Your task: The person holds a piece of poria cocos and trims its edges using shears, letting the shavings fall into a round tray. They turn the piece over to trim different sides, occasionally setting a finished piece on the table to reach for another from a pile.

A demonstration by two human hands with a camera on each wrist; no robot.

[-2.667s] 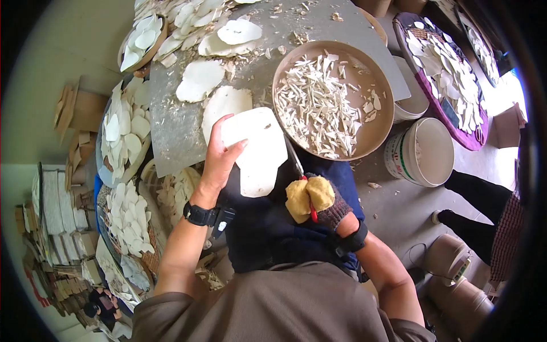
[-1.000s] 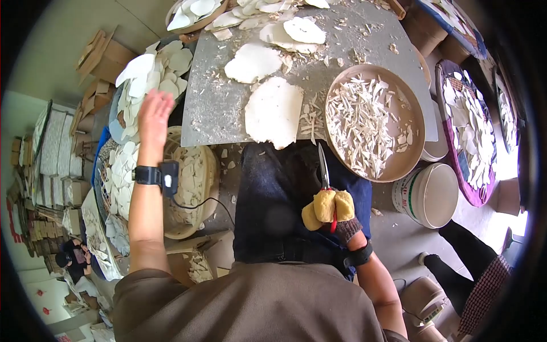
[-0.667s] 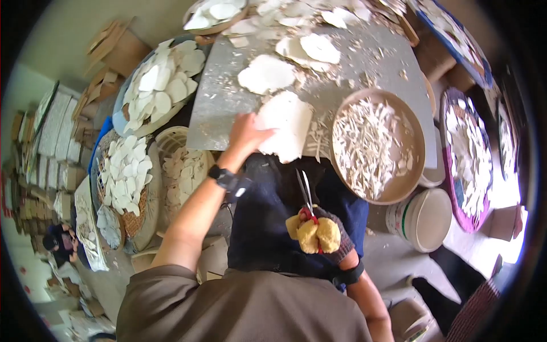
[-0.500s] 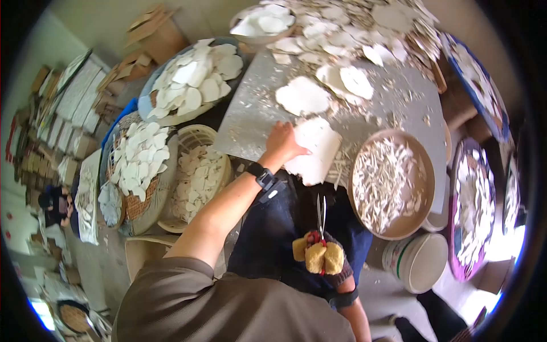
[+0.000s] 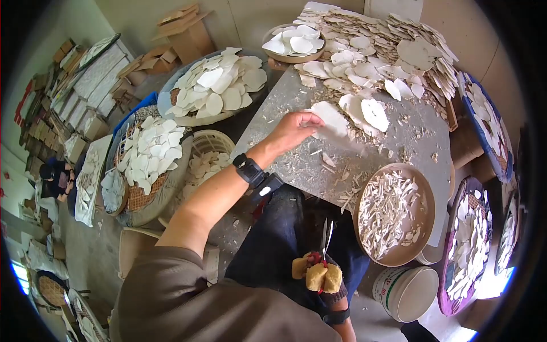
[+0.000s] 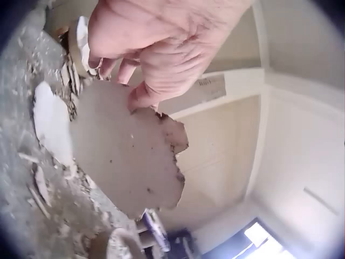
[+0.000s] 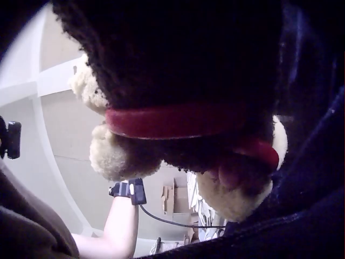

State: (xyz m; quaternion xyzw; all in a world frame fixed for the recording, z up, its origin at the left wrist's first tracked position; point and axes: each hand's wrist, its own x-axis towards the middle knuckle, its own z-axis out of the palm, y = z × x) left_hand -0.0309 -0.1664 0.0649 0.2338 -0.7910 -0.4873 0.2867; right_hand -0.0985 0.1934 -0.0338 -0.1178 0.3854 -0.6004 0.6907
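My bare left hand (image 5: 296, 130) is raised over the near part of the table and pinches a thin off-white sheet (image 6: 126, 151) by its edge. Ragged and slightly speckled along one side, the sheet hangs from thumb and fingers in the left wrist view; the head view shows it nearly edge-on and blurred. Over my lap, my right hand (image 5: 323, 278), in a dark knitted glove with yellow foam-like finger covers, grips red-handled scissors (image 5: 327, 236). Their blades point away from me, slightly parted. The right wrist view is dark, but red handle loops (image 7: 172, 123) show against the glove.
At the near right table corner sits a round brown tray (image 5: 423, 182) of cut white strips. Several more sheets lie on the grey table (image 5: 273, 137), with a large heap (image 5: 421, 54) behind. Baskets of pale pieces (image 5: 151, 151) stand left; a white bucket (image 5: 416, 293) stands right.
Earlier my left hand held a trimmed sheet, then was empty over the left baskets. It then took the ragged sheet at the table's near edge and lifted it. My right hand kept the scissors.
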